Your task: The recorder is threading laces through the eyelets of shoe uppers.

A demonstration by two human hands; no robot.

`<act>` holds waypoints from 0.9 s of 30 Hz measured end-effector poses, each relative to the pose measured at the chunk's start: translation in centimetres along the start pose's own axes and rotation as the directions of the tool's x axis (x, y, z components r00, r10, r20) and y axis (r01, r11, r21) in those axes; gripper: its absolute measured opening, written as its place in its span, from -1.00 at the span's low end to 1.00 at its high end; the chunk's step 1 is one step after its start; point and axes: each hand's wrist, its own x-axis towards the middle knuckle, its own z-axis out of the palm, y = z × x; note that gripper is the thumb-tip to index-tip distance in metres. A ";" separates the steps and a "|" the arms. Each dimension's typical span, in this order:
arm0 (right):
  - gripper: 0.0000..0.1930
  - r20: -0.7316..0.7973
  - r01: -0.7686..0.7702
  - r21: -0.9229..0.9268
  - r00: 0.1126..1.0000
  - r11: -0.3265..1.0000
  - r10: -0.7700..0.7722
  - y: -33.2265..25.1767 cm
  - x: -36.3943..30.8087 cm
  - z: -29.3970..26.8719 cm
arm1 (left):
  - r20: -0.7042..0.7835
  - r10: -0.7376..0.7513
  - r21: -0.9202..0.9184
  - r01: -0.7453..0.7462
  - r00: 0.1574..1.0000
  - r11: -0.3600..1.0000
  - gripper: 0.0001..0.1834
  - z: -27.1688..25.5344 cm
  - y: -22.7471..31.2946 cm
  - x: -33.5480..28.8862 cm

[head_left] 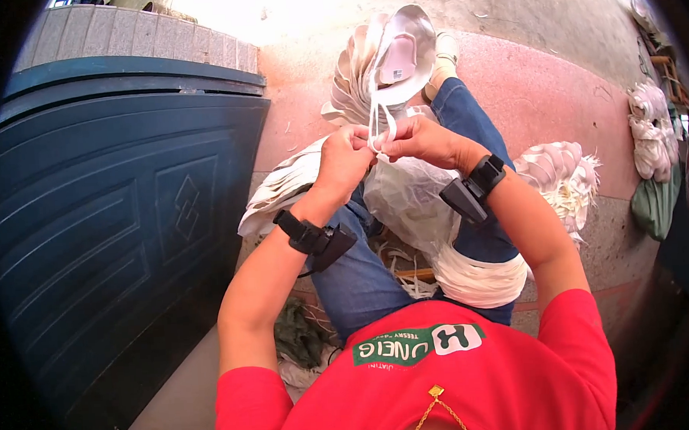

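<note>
Both hands meet at the middle of the view over my lap. My left hand (pixel 344 163) pinches the lower end of a white strip (pixel 374 120), fingers closed. Close beside it, my right hand (pixel 426 144) pinches the same strip between thumb and fingers. The strip runs up in narrow loops to a fanned stack of pale shoe uppers (pixel 354 72), just beyond my fingertips. On top of the stack faces a silvery-white upper (pixel 417 39) with a pinkish lining and a small label. Whether the strip is knotted at my fingers, I cannot tell.
A clear plastic bag (pixel 411 200) lies between my legs. A bundle of white strips (pixel 482 278) rests on my thigh. More stacked pale pieces lie at left (pixel 285 183) and right (pixel 560 179). A dark blue panelled door (pixel 121 202) stands left; a green bag (pixel 658 205) sits far right.
</note>
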 end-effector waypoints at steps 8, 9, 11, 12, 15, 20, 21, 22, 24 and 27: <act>-0.84 0.049 0.348 -0.880 0.743 0.324 -0.667 1.2 0.9 0.6 | 0.111 -0.092 -0.226 0.115 0.990 0.967 -0.83 -0.2 0.7 -0.2; -0.84 0.045 0.312 -0.909 0.733 0.277 -0.679 1.1 0.8 1.2 | 0.131 -0.123 -0.233 0.151 0.984 0.961 -0.83 -0.4 0.8 -0.2; -0.87 0.061 0.272 -0.944 0.696 0.185 -0.715 1.0 1.0 2.0 | 0.149 -0.155 -0.238 0.187 0.977 0.953 -0.83 -0.8 0.8 -0.1; -0.87 0.060 0.271 -0.945 0.696 0.184 -0.716 1.1 1.0 1.8 | 0.175 -0.157 -0.198 0.191 0.972 0.961 -0.83 -0.8 0.9 -0.1; -0.86 0.063 0.336 -0.915 0.666 0.224 -0.744 1.4 1.4 0.6 | 0.167 -0.154 -0.131 0.177 0.974 0.975 -0.84 -0.7 1.0 -0.2; -0.85 -0.114 0.296 -0.494 0.910 0.817 -0.399 1.8 1.8 -0.1 | 0.014 -0.133 -0.213 0.133 0.991 0.968 -0.85 -0.3 0.5 -0.7; -0.85 -0.115 0.296 -0.493 0.910 0.818 -0.399 1.7 1.9 -0.1 | -0.006 -0.141 -0.283 0.133 0.990 0.950 -0.88 -0.3 0.5 -0.7; -0.84 -0.075 0.243 -0.505 0.944 0.828 -0.323 1.5 2.1 -0.4 | -0.025 -0.149 -0.351 0.131 0.988 0.927 -0.91 -0.4 0.6 -0.8; -0.81 -0.036 0.189 -0.517 0.969 0.835 -0.242 0.8 2.3 -0.8 | -0.031 -0.174 -0.345 0.153 0.984 0.926 -0.92 -0.5 0.8 -0.9; -0.75 0.021 0.199 -0.751 0.960 0.630 -0.278 0.0 2.3 -0.8 | -0.051 -0.187 -0.272 0.167 0.981 0.948 -0.93 -0.8 0.8 -0.5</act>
